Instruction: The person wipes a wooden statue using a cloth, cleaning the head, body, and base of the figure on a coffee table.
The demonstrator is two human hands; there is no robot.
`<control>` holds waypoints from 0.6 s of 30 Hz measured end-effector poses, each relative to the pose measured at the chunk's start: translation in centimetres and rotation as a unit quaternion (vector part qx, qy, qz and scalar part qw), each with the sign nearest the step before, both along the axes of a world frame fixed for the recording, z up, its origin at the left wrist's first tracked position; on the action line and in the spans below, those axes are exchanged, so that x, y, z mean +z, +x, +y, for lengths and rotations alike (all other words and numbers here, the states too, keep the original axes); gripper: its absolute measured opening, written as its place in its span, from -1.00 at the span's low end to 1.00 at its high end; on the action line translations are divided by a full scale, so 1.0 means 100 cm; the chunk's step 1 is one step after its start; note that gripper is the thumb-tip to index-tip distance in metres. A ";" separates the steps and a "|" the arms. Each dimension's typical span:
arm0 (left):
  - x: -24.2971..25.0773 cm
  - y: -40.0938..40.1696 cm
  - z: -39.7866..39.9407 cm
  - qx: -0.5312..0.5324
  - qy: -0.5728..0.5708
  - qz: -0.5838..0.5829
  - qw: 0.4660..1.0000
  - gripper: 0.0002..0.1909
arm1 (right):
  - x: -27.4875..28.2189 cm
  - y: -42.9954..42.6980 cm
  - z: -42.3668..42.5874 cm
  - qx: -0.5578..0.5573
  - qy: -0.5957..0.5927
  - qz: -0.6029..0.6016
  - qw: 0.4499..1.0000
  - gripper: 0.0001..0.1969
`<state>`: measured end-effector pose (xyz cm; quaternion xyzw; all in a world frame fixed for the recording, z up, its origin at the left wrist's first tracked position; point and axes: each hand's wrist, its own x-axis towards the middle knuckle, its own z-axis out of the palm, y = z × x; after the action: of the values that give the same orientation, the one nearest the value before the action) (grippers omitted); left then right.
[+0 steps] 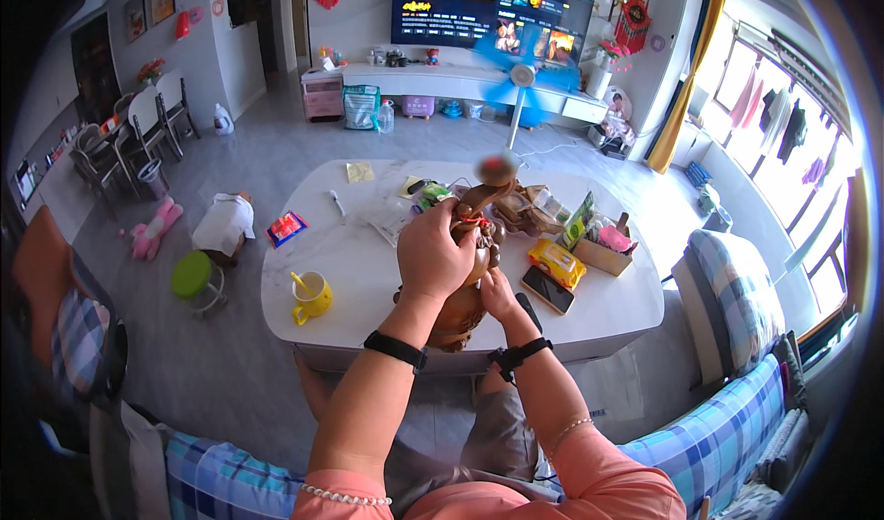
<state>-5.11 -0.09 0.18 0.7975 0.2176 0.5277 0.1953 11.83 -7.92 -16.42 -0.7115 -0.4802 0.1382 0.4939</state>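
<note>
A brown carved wooden gourd ornament stands before me at the front edge of the white marble-look coffee table. Red cord is wound about its upper part, and its rounded top is blurred. My left hand grips the upper section from the left, covering much of that side. Lower down, my right hand holds the gourd's right side near its narrow middle, the fingertips partly hidden. Whether the base rests on the tabletop or is lifted, I cannot tell.
On the table are a yellow mug, a red-blue packet, a pen, a yellow wipes pack, a smartphone and a filled open box. A blue-bladed fan stands behind. A green stool is at left.
</note>
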 end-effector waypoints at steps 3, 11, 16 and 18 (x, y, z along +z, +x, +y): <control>0.001 -0.002 -0.001 0.004 -0.014 0.009 1.000 -0.62 | -0.009 0.025 0.005 0.047 -0.032 0.023 0.998 -0.62; -0.001 -0.004 0.002 0.006 0.000 -0.013 1.000 -0.60 | -0.002 0.011 -0.002 0.072 -0.003 0.104 0.992 -0.65; -0.002 -0.008 0.004 0.024 0.001 -0.013 1.000 -0.60 | -0.028 -0.006 -0.013 0.074 0.099 0.046 0.991 -0.72; 0.000 -0.006 0.000 0.022 -0.005 -0.008 1.000 -0.61 | -0.069 -0.002 -0.015 0.042 0.106 0.244 0.963 -0.79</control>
<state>-5.67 -0.04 0.16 0.7873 0.2361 0.5373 0.1889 11.66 -9.45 -23.32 -0.5791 -0.3867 0.2769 0.6621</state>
